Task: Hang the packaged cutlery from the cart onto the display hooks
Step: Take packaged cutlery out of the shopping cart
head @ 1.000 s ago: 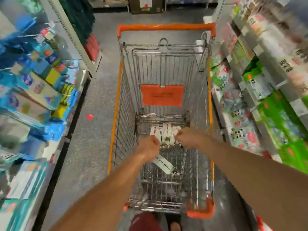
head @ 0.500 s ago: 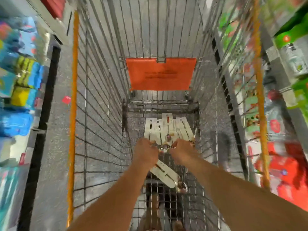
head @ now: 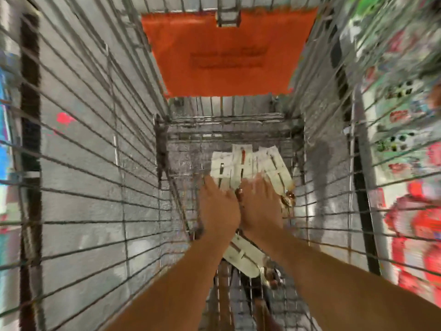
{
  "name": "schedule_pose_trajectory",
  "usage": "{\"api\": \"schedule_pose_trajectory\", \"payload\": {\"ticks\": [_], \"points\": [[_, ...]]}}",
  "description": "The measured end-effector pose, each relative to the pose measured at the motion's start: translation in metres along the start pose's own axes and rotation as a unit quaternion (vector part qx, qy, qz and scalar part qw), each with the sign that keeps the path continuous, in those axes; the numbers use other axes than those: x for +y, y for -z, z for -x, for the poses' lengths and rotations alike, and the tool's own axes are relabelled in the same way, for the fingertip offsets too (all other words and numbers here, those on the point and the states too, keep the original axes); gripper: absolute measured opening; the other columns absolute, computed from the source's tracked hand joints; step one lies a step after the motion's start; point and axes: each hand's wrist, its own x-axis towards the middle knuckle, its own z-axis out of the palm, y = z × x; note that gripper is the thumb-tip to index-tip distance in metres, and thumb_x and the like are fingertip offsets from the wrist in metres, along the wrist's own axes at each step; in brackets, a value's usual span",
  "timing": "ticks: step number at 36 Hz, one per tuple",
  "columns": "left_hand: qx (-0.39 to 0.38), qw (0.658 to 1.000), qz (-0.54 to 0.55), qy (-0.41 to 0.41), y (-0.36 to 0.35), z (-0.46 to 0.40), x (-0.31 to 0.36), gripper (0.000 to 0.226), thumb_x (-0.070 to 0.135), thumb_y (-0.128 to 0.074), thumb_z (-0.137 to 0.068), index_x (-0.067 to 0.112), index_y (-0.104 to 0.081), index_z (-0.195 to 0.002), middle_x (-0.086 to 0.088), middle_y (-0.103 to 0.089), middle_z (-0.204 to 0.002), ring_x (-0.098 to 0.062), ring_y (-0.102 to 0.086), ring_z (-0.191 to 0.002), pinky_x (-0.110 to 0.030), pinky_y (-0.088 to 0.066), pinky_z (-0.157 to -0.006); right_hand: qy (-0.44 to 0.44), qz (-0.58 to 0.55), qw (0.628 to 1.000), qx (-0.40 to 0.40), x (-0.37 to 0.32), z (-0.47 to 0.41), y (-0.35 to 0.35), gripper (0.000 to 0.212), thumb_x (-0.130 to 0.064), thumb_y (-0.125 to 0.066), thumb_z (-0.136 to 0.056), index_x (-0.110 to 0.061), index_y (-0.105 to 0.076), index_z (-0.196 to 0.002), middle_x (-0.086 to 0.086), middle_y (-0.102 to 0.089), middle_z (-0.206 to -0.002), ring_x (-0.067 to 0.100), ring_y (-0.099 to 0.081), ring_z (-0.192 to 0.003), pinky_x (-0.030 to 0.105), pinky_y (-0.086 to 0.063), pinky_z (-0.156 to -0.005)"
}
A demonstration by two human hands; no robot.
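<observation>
Where the cart [head: 95, 163] floor shows, both hands rest on fanned cutlery packs [head: 241, 168]. Left hand [head: 219, 211] and right hand [head: 260, 209]: grip indiscernible through blur. One separate pack [head: 243, 256] lies under the wrists.

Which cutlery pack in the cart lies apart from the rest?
The lone pack beneath the wrists, lying diagonally nearer the camera; the other packs are fanned together beyond both hands.
</observation>
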Motion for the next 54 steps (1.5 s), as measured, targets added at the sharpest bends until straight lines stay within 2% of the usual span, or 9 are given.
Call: {"api": "schedule_pose_trajectory", "payload": {"ticks": [4, 12, 24, 29, 33, 39, 44, 49, 54], "points": [[0.015, 0.998, 0.041, 0.035, -0.003, -0.007, 0.006, 0.048, 0.024, -0.052, -0.099, 0.01, -0.035, -0.142, -0.014, -0.044, -0.137, -0.027, -0.051, -0.116, -0.043, -0.05, -0.095, -0.063, -0.133, 0.988, 0.044, -0.004, -0.005, 0.008, 0.048, -0.044, -0.055, -0.095, -0.016, -0.047, -0.133, 0.007, -0.038, -0.144, 0.025, -0.035, -0.136, 0.041, -0.035, -0.112], [0.035, 0.999, -0.002, -0.015, -0.005, -0.014, -0.006, 0.015, 0.016, -0.048, -0.099, 0.01, -0.054, -0.112, -0.005, -0.051, -0.113, -0.016, -0.051, -0.098, -0.034, -0.051, -0.089, -0.246, -0.344, 0.905, 0.054, -0.014, -0.028, 0.019, 0.064, -0.041, -0.078, -0.079, -0.021, -0.038, -0.126, 0.003, -0.049, -0.121, 0.025, -0.058, -0.1, 0.038, -0.055, -0.083], [0.002, 0.999, 0.031, -0.041, 0.008, -0.025, -0.026, 0.01, 0.016, -0.049, -0.1, 0.023, -0.054, -0.094, 0.003, -0.057, -0.1, -0.012, -0.058, -0.087, -0.033, -0.056, -0.081, -0.211, -0.384, 0.899, -0.028, -0.017, -0.032, 0.025, 0.065, -0.044, -0.066, -0.09, -0.016, -0.042, -0.144, 0.006, -0.055, -0.138, 0.015, -0.056, -0.101, 0.02, -0.037, -0.075], [-0.017, 0.998, 0.012, -0.053, 0.011, -0.024, -0.027, 0.007, 0.02, -0.049, -0.1, 0.022, -0.055, -0.095, 0.002, -0.058, -0.098, -0.016, -0.061, -0.083, -0.039, -0.059, -0.076, -0.23, -0.417, 0.878, -0.042, -0.021, -0.034, 0.026, 0.066, -0.024, -0.063, -0.09, -0.015, -0.033, -0.148, 0.004, -0.058, -0.118, 0.003, -0.052, -0.07, 0.014, -0.032, -0.043], [-0.018, 0.999, 0.01, -0.037, 0.015, -0.022, -0.026, 0.008, 0.021, -0.054, -0.098, 0.02, -0.052, -0.105, 0.001, -0.056, -0.105, -0.015, -0.058, -0.088, -0.033, -0.056, -0.077, -0.236, -0.429, 0.871, -0.046, -0.022, -0.035, 0.024, 0.061, -0.019, -0.062, -0.09, -0.012, -0.033, -0.143, -0.005, -0.052, -0.093, 0.006, -0.051, -0.072, 0.021, -0.043, -0.053], [-0.011, 0.998, -0.066, -0.011, 0.014, -0.024, -0.028, 0.062, 0.052, -0.059, -0.091, 0.017, -0.039, -0.137, -0.004, -0.045, -0.137, -0.026, -0.044, -0.126, -0.045, -0.044, -0.105, -0.235, -0.451, 0.86, -0.025, -0.019, -0.031, 0.028, 0.052, -0.013, -0.061, -0.089, -0.012, -0.042, -0.136, -0.004, -0.054, -0.1, 0.015, -0.055, -0.086, 0.032, -0.051, -0.077], [-0.014, 0.998, -0.058, -0.012, 0.016, -0.028, -0.029, 0.051, 0.05, -0.06, -0.091, 0.016, -0.047, -0.127, -0.004, -0.053, -0.126, -0.025, -0.049, -0.115, -0.045, -0.047, -0.1, -0.227, -0.45, 0.863, -0.035, -0.018, -0.027, 0.028, 0.052, -0.01, -0.062, -0.089, -0.014, -0.043, -0.137, 0.003, -0.064, -0.097, 0.009, -0.059, -0.065, 0.015, -0.047, -0.043], [-0.032, 0.995, -0.096, -0.003, 0.019, -0.031, -0.025, 0.056, 0.055, -0.066, -0.085, 0.018, -0.053, -0.124, -0.002, -0.059, -0.123, -0.024, -0.056, -0.114, -0.045, -0.05, -0.097, -0.216, -0.435, 0.874, -0.038, -0.016, -0.02, 0.035, 0.063, -0.014, -0.06, -0.093, -0.015, -0.032, -0.149, 0.0, -0.058, -0.116, 0.003, -0.051, -0.064, 0.01, -0.04, -0.038], [-0.045, 0.999, -0.018, 0.022, 0.02, -0.026, -0.025, 0.02, 0.037, -0.063, -0.094, 0.021, -0.054, -0.1, 0.001, -0.06, -0.096, -0.014, -0.059, -0.08, -0.03, -0.052, -0.069, -0.237, -0.419, 0.876, -0.037, -0.002, -0.017, 0.034, 0.067, -0.014, -0.06, -0.094, -0.012, -0.027, -0.152, 0.009, -0.052, -0.137, 0.002, -0.049, -0.066, 0.009, -0.045, -0.043]]}}
